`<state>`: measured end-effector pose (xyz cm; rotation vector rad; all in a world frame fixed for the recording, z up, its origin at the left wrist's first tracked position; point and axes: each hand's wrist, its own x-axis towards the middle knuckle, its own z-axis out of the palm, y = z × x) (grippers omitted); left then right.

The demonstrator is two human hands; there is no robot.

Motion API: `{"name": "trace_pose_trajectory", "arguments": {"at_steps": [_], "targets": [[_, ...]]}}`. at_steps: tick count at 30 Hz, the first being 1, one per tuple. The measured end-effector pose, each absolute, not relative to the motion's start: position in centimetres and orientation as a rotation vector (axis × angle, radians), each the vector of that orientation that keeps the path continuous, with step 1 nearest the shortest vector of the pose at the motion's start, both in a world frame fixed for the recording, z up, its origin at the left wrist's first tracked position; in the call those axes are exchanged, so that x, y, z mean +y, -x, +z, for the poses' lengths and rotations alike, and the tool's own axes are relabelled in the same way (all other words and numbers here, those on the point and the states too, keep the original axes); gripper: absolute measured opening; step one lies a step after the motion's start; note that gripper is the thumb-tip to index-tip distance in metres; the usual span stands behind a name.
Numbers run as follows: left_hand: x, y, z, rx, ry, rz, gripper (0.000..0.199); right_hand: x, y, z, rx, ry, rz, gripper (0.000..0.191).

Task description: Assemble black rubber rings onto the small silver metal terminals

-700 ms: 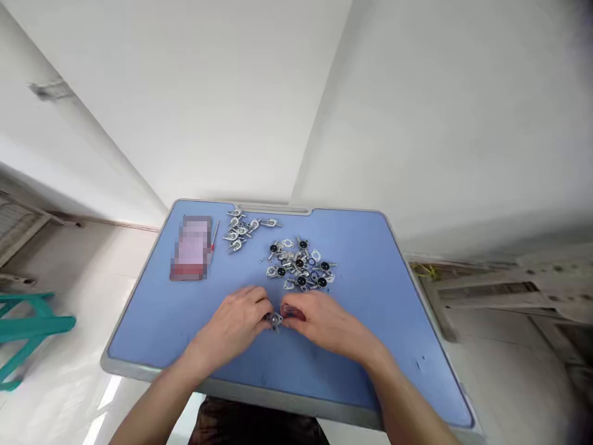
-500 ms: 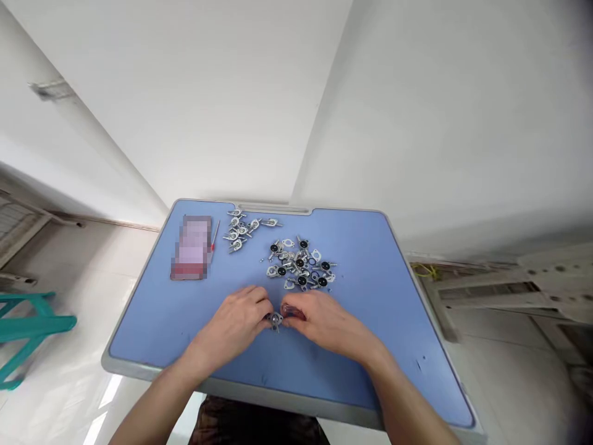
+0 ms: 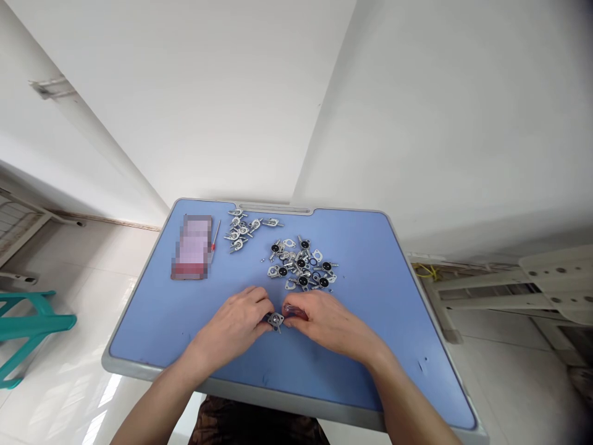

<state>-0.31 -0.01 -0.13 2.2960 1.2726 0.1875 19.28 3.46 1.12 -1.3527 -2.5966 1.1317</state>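
Near the table's front, my left hand pinches a small metal valve with a two-holed flange, its flange turned toward my right hand. My right hand is closed around a screwdriver with a clear reddish handle; its shaft is mostly hidden. The two hands almost meet over the blue tabletop. Just beyond them lies a loose heap of valve parts: metal bodies with round black faces, thin flange plates, dark rings and tiny screws.
A group of metal valves lies at the back left. Beside it are a thin rod with a red end and a blurred-out phone-shaped object. A green stool stands left on the floor, and a wall rises behind the table.
Both hands keep nearly the same place and grip. The valve's flange is tipped slightly more into view. The whole view has shifted a little.
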Motion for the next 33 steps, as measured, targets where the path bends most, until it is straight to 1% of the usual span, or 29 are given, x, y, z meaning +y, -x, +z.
{"name": "trace_pose_trajectory", "arguments": {"at_steps": [25,30,33], "targets": [[-0.11,0.38,-0.06,1.275,-2.301,0.174,0.009,3.29,-19.24,1.47,-2.621,1.34,1.114,0.013],[-0.22,0.36,-0.02,1.307,-2.289,0.164,0.005,3.24,-19.58,1.39,-2.621,1.375,1.152,0.01],[-0.37,0.6,0.14,1.308,-2.282,0.156,0.01,3.31,-19.98,1.41,-2.627,1.413,1.176,0.009]]}}
